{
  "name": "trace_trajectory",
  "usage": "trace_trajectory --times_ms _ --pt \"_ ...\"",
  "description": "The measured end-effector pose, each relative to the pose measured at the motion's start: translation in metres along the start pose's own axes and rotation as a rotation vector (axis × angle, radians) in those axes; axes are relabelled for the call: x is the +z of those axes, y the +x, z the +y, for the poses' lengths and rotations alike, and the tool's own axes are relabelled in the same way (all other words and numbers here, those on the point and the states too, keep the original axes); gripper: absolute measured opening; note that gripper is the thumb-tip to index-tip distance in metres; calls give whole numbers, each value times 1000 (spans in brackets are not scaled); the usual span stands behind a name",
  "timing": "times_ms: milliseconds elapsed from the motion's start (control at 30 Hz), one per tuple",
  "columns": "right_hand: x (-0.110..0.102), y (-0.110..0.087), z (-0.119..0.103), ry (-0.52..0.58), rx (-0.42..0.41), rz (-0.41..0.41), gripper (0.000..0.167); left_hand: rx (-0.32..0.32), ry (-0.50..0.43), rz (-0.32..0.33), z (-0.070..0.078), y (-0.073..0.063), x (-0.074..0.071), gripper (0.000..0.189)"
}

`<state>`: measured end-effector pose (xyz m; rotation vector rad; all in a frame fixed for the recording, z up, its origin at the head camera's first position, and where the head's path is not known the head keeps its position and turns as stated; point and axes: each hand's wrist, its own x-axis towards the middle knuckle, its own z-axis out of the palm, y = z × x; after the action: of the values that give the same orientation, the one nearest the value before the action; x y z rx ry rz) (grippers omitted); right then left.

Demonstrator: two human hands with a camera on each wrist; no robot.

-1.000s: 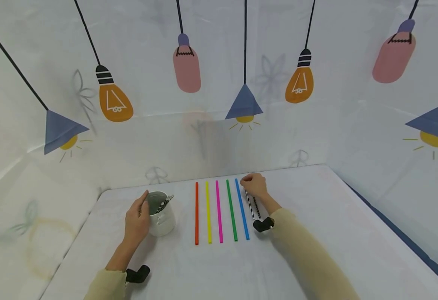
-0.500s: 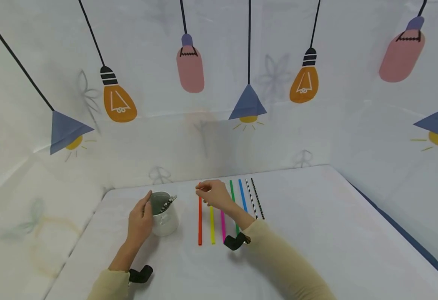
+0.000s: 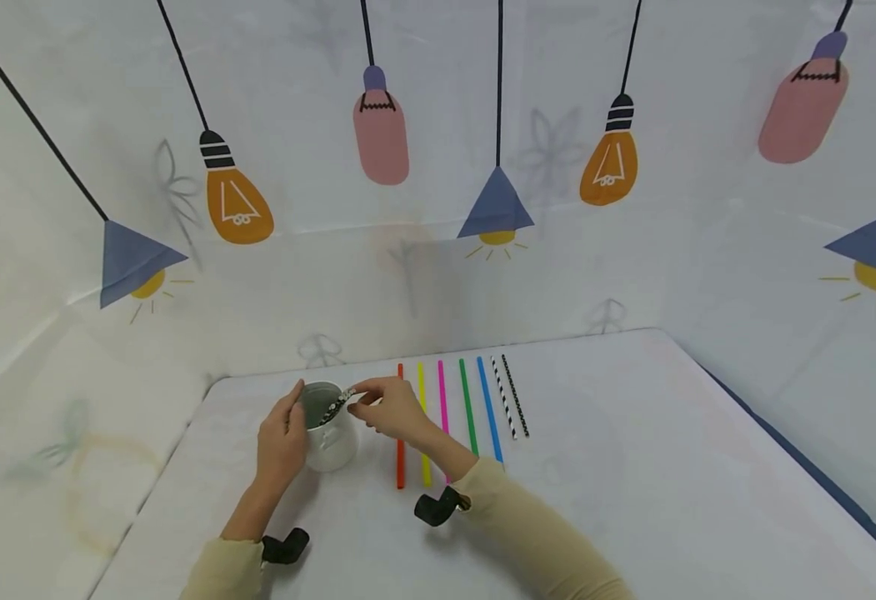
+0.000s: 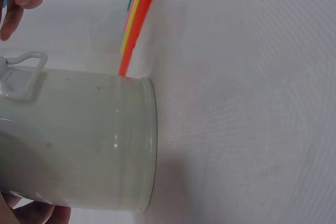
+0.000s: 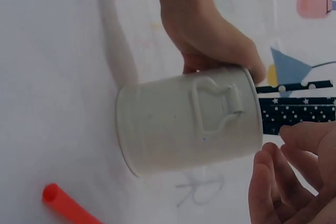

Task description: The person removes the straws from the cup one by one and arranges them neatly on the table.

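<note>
Grips differ from hand to hand: the left hand [image 3: 282, 437] has its grip clamped round the side of the white cup [image 3: 334, 448], its thumb up along the rim, while the right hand [image 3: 392, 410] keeps its thumb and fingers apart, loosely bent, right at the tips of the dark patterned straws [image 5: 304, 113] leaning out of that cup. Nothing shows between those fingers; whether they touch the straws I cannot tell for certain. Half a second ago the right hand was over the far ends of the red, yellow and pink straws, and before that it was at the black-and-white pair; now it has come across to the cup's rim. The left hand and cup have stayed put, with the cup upright towards the far left corner of the bench [image 3: 633, 467] and its looped handle [image 5: 210, 106] on the side facing the right hand. The loose straws lie in the same row as before, their far ends near the bench's far edge: from left to right, red straw [image 3: 400, 465], yellow straw [image 3: 422, 387], pink straw [image 3: 443, 396], green straw [image 3: 468, 408], blue straw [image 3: 490, 408], striped straw [image 3: 503, 396] and black dotted straw [image 3: 516, 396]. The striped and dotted ones now lie fully uncovered, while the right hand and forearm hide parts of the red, yellow, pink, green and blue ones.
</note>
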<state>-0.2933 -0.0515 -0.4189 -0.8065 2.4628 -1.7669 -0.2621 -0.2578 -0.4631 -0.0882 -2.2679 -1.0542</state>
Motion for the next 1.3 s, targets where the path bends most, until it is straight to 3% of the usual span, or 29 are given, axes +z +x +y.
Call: trace_trajectory --times_ms 333,567,900,1300 --pt "10 2 -5 -41 -98 23 13 -10 -22 28 -2 4 4 42" --pt "5 -2 -14 -43 -92 23 13 -7 -20 45 -1 4 4 41" --pt "-25 -20 -38 34 -176 -8 14 -10 -26 47 -6 1 4 41" --pt "-76 -37 -63 190 -320 80 16 14 -33 43 -7 2 3 41"
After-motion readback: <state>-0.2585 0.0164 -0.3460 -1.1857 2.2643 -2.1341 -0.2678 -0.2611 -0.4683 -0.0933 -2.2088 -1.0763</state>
